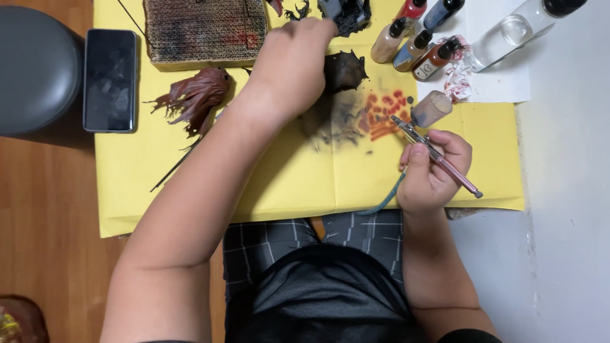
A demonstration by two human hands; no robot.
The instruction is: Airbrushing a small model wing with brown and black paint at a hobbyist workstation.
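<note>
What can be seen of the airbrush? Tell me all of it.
The airbrush is a slim metal tool with a silvery front and a pinkish rear handle. It lies diagonally, tip aimed up-left toward orange and black paint marks on the yellow paper. A tan, frosted-looking cup sits near its front. The right hand grips it like a pen, and a teal hose trails below the hand.

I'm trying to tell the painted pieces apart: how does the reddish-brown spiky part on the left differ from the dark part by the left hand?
The reddish-brown spiky part is glossy rust-red; the dark part is near black. The reddish-brown spiky part lies free on the yellow paper, untouched, while the dark part sits right at the left hand, partly hidden by it. The reddish-brown one looks larger, with long trailing points. Both are jagged-edged and rest over the same paper.
</note>
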